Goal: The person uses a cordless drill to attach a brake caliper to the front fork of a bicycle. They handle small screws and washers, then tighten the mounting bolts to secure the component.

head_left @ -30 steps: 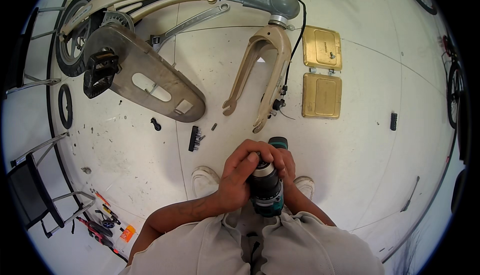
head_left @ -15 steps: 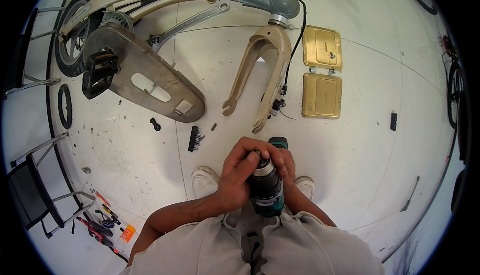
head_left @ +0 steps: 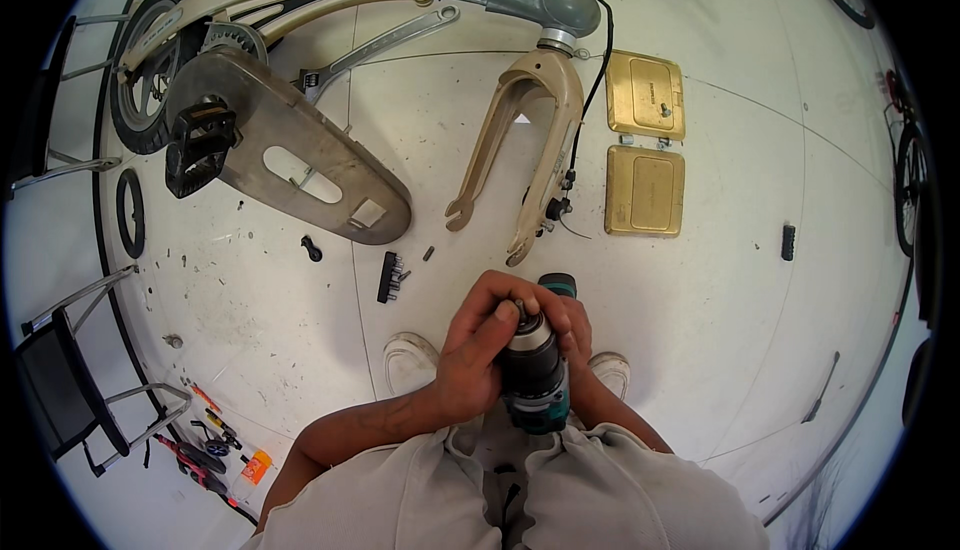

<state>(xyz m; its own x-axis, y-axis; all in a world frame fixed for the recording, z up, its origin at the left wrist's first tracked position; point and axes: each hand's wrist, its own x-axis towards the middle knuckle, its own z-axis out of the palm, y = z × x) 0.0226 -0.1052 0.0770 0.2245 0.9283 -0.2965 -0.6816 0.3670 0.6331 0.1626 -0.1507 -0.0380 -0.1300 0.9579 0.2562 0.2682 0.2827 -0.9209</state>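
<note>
Upright between my knees, a teal and black cordless drill [head_left: 535,385] points its chuck up toward me. My left hand [head_left: 472,350] is closed at the top of the chuck, thumb and fingers around a small dark bit or socket at its tip. Behind the drill, my right hand [head_left: 577,335] wraps the grip, its fingers mostly hidden; the drill's base [head_left: 557,285] sticks out past it. A black holder of sockets [head_left: 387,277] lies on the floor beyond my left hand, with a small loose metal piece [head_left: 428,253] beside it.
A bicycle frame [head_left: 330,5] lies ahead, its bare fork [head_left: 562,140] pointing toward me. An adjustable wrench [head_left: 385,47] rests beside the chain cover [head_left: 270,120]. Gold floor plates [head_left: 645,220] are at right. A folding chair [head_left: 75,380] and tools stand at left.
My left fingers have shifted very slightly at the chuck tip. Otherwise the hands and drill stay in place.
</note>
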